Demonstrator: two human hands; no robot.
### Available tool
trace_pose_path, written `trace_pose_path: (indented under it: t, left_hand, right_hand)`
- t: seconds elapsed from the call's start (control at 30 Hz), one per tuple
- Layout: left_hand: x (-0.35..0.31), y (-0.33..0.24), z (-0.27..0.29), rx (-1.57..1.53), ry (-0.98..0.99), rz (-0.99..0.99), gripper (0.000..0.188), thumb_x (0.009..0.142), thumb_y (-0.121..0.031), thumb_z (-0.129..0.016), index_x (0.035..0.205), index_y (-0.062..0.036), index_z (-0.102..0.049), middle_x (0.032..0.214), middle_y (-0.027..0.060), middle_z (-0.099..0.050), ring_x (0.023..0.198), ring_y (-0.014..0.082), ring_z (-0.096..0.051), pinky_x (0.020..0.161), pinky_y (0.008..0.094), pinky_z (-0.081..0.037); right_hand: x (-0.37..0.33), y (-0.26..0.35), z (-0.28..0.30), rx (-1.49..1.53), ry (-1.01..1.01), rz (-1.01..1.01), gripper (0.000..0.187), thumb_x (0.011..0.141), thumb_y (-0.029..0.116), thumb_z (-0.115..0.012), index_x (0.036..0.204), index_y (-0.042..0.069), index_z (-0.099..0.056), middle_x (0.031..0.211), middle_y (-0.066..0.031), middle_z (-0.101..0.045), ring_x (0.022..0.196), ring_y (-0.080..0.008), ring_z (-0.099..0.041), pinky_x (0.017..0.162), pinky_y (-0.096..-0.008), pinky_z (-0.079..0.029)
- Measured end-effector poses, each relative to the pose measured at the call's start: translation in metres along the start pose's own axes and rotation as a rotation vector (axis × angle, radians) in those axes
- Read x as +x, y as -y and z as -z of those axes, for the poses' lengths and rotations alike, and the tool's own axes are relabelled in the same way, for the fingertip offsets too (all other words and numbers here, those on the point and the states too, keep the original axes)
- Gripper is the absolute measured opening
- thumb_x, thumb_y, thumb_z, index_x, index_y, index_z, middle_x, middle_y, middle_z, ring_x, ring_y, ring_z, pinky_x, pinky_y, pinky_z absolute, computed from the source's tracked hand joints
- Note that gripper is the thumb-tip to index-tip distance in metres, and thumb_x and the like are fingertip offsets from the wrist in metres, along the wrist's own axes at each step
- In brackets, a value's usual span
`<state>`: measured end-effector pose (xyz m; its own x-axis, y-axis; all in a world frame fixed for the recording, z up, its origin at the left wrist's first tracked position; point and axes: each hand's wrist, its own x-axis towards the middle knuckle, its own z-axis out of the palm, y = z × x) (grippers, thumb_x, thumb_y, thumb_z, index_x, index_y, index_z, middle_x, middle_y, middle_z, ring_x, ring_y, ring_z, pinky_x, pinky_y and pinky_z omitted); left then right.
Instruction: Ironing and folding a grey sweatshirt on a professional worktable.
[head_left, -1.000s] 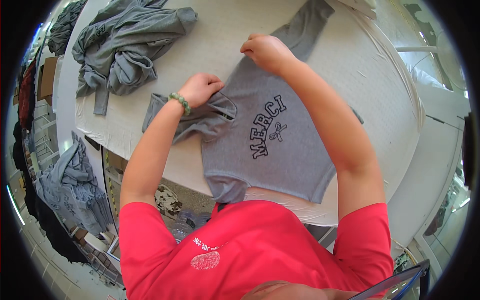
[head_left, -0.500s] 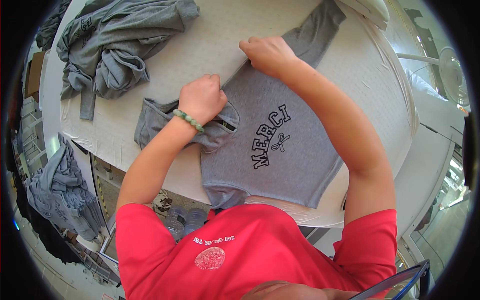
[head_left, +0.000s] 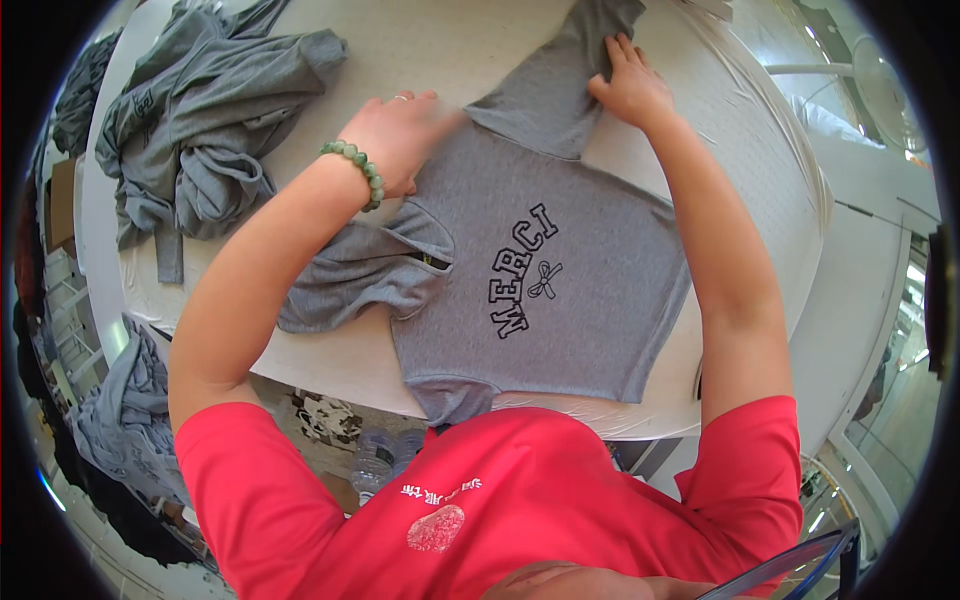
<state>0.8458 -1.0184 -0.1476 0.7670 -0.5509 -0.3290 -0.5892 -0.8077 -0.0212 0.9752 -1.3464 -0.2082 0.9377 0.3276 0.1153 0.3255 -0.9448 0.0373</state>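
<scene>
A grey hooded sweatshirt (head_left: 590, 300) lies front up on the white padded table, with black lettering and a small bow on its chest. Its hood (head_left: 355, 275) spreads to the left, and a dark label shows in the neck opening. The far sleeve (head_left: 550, 95) is laid away from the body, wide and flat. My right hand (head_left: 637, 88) rests with fingers spread at the edge of that sleeve, near its cuff. Over the shoulder edge above the hood is my left hand (head_left: 395, 140), its fingers apart and partly blurred; it grips nothing that I can see.
A heap of grey sweatshirts (head_left: 200, 130) lies on the table (head_left: 400, 50) at the far left. More grey garments (head_left: 130, 410) hang below the left edge. Clear plastic bottles (head_left: 375, 455) stand under the near edge. A white fan (head_left: 885, 100) is at the far right.
My right hand has let go of the shoulder area and moved right and away, opening onto the sleeve. The sleeve now lies wider and further left. My left hand has moved slightly away and unclenched.
</scene>
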Motion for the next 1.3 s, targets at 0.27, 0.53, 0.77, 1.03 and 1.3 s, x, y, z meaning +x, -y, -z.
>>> trace_pose_path:
  t: [0.27,0.53,0.77,1.03,1.3]
  left_hand:
    - [-0.009,0.0,-0.007,0.161,-0.26,-0.097,0.062,0.074,-0.022,-0.081,0.132,-0.0126,-0.062,0.129,0.0085,-0.059,0.117,0.0233,-0.063,0.089,0.0383,-0.056]
    - [0.06,-0.053,-0.041,0.074,-0.609,-0.191,0.005,0.084,-0.011,-0.06,0.088,-0.0118,-0.058,0.082,0.0015,-0.055,0.066,0.0141,-0.065,0.057,0.0284,-0.055]
    - [0.061,-0.057,-0.047,0.103,-0.663,-0.155,0.006,0.082,-0.012,-0.062,0.085,-0.0131,-0.056,0.082,0.0021,-0.055,0.065,0.0134,-0.065,0.056,0.0291,-0.055]
    - [0.061,-0.054,-0.045,0.035,-0.787,-0.289,0.007,0.082,-0.013,-0.062,0.084,-0.0125,-0.056,0.081,0.0018,-0.055,0.064,0.014,-0.064,0.052,0.0282,-0.053]
    - [0.061,-0.057,-0.053,0.101,-0.669,-0.137,0.013,0.081,-0.014,-0.062,0.094,-0.011,-0.064,0.083,0.0022,-0.059,0.069,0.0156,-0.066,0.058,0.0292,-0.055]
  right_hand:
    - [-0.089,0.05,0.031,0.319,0.003,0.328,0.016,0.09,0.018,-0.071,0.104,0.011,-0.069,0.096,-0.0077,-0.066,0.087,-0.0299,-0.069,0.075,-0.0424,-0.057]
    - [-0.125,0.05,0.015,0.298,-0.038,0.254,0.006,0.09,0.017,-0.07,0.088,0.011,-0.068,0.084,-0.0067,-0.065,0.076,-0.0276,-0.07,0.065,-0.0397,-0.057]
    - [-0.129,0.054,0.002,0.159,-0.076,0.2,0.014,0.089,0.019,-0.07,0.082,0.01,-0.061,0.077,-0.0065,-0.064,0.069,-0.0264,-0.069,0.06,-0.0384,-0.056]
    - [-0.126,0.061,0.008,0.249,-0.23,0.277,0.018,0.087,0.015,-0.068,0.078,0.011,-0.053,0.072,-0.0063,-0.063,0.062,-0.0236,-0.068,0.054,-0.0367,-0.054]
    - [-0.12,0.073,0.006,0.163,-0.161,0.226,0.017,0.088,0.015,-0.067,0.079,0.012,-0.053,0.07,-0.0062,-0.063,0.062,-0.0245,-0.068,0.054,-0.038,-0.054]
